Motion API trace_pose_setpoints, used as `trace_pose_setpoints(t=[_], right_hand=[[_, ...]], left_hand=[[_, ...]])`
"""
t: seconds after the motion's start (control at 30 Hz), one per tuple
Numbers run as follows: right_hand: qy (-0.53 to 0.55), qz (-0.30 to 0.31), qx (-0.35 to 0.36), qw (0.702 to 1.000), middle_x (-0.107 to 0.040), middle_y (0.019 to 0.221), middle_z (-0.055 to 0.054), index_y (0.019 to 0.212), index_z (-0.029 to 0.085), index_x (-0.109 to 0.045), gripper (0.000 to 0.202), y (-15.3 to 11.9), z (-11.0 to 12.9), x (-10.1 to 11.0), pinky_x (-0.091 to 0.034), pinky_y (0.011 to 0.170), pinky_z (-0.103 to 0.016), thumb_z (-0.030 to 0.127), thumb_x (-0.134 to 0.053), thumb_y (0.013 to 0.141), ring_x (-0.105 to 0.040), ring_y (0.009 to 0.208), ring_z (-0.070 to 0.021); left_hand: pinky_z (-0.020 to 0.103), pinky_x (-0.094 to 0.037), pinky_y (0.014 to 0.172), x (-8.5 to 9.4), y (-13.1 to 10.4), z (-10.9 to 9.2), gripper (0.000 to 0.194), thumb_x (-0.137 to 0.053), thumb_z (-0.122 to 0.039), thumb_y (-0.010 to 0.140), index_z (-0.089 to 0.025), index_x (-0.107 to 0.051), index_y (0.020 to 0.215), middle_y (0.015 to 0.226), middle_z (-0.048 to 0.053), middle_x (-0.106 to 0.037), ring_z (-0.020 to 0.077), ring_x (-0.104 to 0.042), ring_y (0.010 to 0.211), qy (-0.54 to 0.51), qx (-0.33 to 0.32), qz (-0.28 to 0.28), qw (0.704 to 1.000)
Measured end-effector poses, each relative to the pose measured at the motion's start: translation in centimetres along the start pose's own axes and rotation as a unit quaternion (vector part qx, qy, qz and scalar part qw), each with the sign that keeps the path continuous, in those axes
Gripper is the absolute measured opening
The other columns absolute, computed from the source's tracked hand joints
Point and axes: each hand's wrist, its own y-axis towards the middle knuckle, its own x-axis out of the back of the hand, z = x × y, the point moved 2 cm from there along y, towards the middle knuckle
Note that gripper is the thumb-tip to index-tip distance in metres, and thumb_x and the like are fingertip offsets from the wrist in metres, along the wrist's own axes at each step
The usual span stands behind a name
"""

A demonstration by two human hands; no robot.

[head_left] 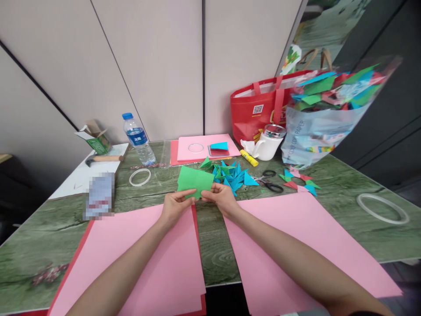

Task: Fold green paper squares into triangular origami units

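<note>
L hand (176, 206) & R hand (222, 197) both pinch a green rectangular paper sheet (194, 177), thumbs and fingers clamped on it: L along the near edge, R at the near right corner. It's held mid-scene, over the green wood-grain table (217, 250), beyond the gap btwn large pink paper w/ red beneath (144, 254) (L) and large pink paper (286, 237) (R), forearms over these. Just far/right of it: pile of folded blue & green paper pcs (234, 174), some overlapped by the sheet in view. Right of pile: black-handled scissors (272, 187), then a multicolour folded-paper ring (309, 184). Far side, L to R: clear plastic bottle w/ blue cap (138, 139), yellow tube (249, 158), white mug w/ silver lid (268, 146), red bag (243, 112).
</note>
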Motion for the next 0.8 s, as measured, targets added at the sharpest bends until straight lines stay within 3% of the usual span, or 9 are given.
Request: trace_pose_setpoints(t=[0.2, 0.3, 0.43, 0.53, 0.8], right_hand=[[0.023, 0.019, -0.012, 0.999, -0.062, 0.059, 0.002, 0.067, 0.014, -0.059, 0.03, 0.3, 0.0, 0.5, -0.052, 0.063, -0.028, 0.029, -0.077, 0.048, -0.062, 0.056, -0.0122], [-0.023, 0.025, 0.025, 0.999, -0.062, 0.06, 0.002, 0.07, 0.015, -0.058, 0.029, 0.2, 0.1, 0.3, -0.053, 0.062, -0.03, 0.032, -0.074, 0.052, -0.062, 0.057, -0.0134], [-0.108, 0.052, 0.099, 0.988, -0.065, 0.085, -0.003, 0.092, 0.018, -0.054, 0.047, -0.4, 0.5, -0.5, -0.053, 0.066, -0.032, 0.025, -0.075, 0.051, -0.063, 0.075, -0.0182], [-0.133, 0.05, 0.118, 0.983, -0.064, 0.089, -0.005, 0.1, 0.019, -0.048, 0.054, -0.9, 0.4, -0.9, -0.052, 0.066, -0.032, 0.021, -0.074, 0.052, -0.063, 0.076, -0.0188], [-0.093, 0.049, 0.047, 0.993, -0.066, 0.072, 0.0, 0.092, 0.02, -0.043, 0.046, -0.8, 0.0, -0.7, -0.055, 0.058, -0.035, 0.024, -0.07, 0.055, -0.065, 0.057, -0.0183]], left_hand=[[0.02, -0.033, 0.041, 0.2, 0.0, -0.3, 0.034, -0.071, -0.028, 0.057, -0.013, -0.07, 0.087, 0.039, -0.008, -0.028, 0.0043, -0.025, 0.04, -0.013, -0.006, -0.001, 1.0], [0.019, -0.025, 0.037, 0.2, 0.0, -0.4, 0.035, -0.071, -0.029, 0.057, -0.013, -0.07, 0.088, 0.039, -0.008, -0.027, 0.0043, -0.021, 0.04, 0.003, -0.007, -0.006, 1.0], [0.02, -0.015, 0.038, -0.1, -0.3, -0.7, 0.034, -0.069, -0.03, 0.058, -0.013, -0.07, 0.088, 0.04, -0.008, -0.025, 0.0045, -0.018, 0.041, 0.027, -0.014, 0.001, 1.0], [0.021, -0.014, 0.039, -0.3, -0.6, -1.0, 0.033, -0.068, -0.031, 0.06, -0.013, -0.07, 0.087, 0.039, -0.007, -0.025, 0.005, -0.018, 0.041, 0.043, -0.024, 0.019, 0.999], [0.021, -0.011, 0.038, -0.2, -0.4, -1.3, 0.033, -0.069, -0.031, 0.059, -0.011, -0.07, 0.085, 0.041, -0.008, -0.021, 0.0043, -0.016, 0.042, 0.061, -0.027, 0.022, 0.998]])
